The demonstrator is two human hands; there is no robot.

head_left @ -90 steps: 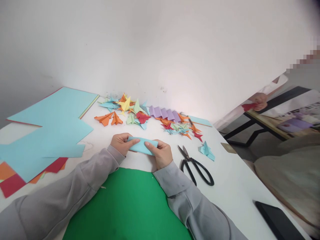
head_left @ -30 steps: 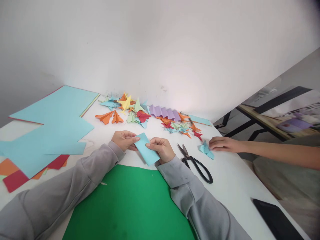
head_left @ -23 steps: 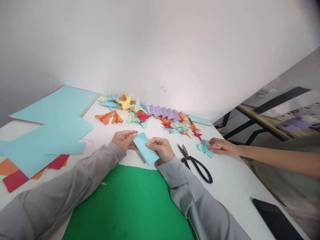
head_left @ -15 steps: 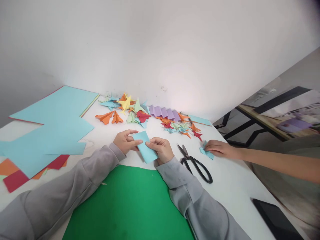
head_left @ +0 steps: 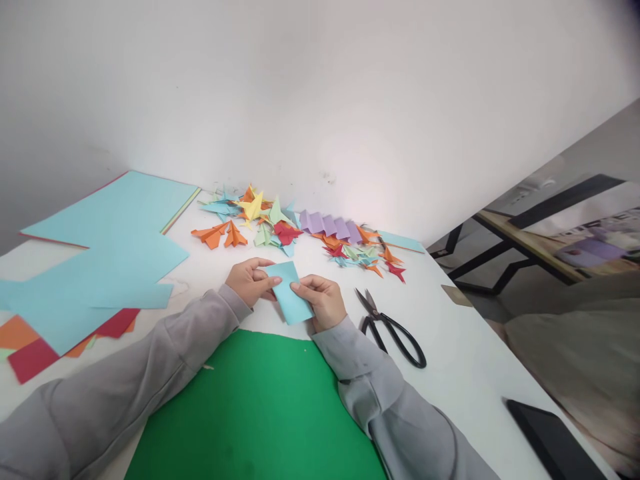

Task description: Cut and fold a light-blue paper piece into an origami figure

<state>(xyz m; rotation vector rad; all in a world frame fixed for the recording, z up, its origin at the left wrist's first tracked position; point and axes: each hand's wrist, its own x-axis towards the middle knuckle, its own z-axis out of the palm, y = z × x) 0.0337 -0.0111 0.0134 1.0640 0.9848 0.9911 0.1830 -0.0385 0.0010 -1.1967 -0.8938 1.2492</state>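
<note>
Both my hands hold one small light-blue folded paper (head_left: 291, 297), a tilted rectangle, just beyond the far edge of a green sheet (head_left: 260, 407). My left hand (head_left: 250, 281) pinches its left edge between thumb and fingers. On the right edge, the thumb of my right hand (head_left: 321, 300) presses on the front face while the fingers are behind it. Black-handled scissors (head_left: 393, 327) lie with their blades parted, to the right of my right hand. Whatever folds are on the paper's back are hidden.
Large light-blue sheets (head_left: 110, 267) lie at left, over red and orange paper pieces (head_left: 33, 360). Folded paper shapes (head_left: 253, 207) and a purple pleated strip (head_left: 330, 227) line the wall. A black phone-like device (head_left: 553, 437) rests near the right edge, beside a person's clothing (head_left: 565, 360).
The other person's hand and the small blue paper piece it held are gone from the table's right side. My hands keep the same grip, with the paper turned very slightly.
</note>
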